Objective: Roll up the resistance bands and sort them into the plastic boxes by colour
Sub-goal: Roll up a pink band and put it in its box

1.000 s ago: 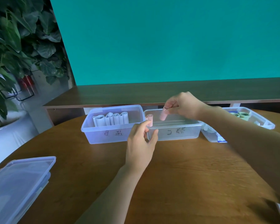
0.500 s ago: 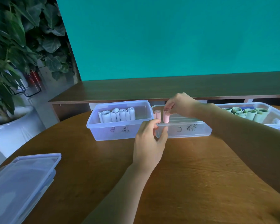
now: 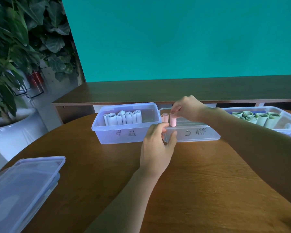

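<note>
Right hand (image 3: 186, 107) pinches pink roll (image 3: 173, 119) over wooden table (image 3: 208, 182), teal wall (image 3: 175, 39) behind.

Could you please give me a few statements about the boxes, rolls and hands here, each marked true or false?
1. The right hand pinches a pink roll over the middle box. True.
2. The left box holds green rolls. False: its pale blue rolls stand in a row; the green rolls are in the right box.
3. The left hand grips the middle box's near corner. True.
4. The lids cover the boxes. False: they lie on the table, and all three boxes are open.
</note>
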`<action>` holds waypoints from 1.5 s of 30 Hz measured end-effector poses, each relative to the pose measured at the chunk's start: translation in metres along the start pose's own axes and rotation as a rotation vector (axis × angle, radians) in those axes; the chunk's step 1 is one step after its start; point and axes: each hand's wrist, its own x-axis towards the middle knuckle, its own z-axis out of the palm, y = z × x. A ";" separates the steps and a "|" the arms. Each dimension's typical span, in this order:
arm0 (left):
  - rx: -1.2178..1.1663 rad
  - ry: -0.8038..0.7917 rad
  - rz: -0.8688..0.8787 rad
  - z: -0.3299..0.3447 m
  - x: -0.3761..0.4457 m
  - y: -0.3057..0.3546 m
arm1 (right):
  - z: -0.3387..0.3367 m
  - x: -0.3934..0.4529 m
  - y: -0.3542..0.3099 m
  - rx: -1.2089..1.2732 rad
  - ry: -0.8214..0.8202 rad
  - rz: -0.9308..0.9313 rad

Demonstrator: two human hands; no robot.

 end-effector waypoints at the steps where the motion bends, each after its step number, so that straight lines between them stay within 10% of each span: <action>1: 0.003 -0.004 -0.003 0.000 0.000 0.000 | 0.001 0.000 -0.001 0.006 0.006 -0.002; 45: -0.043 0.042 0.019 -0.015 -0.024 0.023 | -0.046 -0.109 -0.011 0.124 0.198 0.061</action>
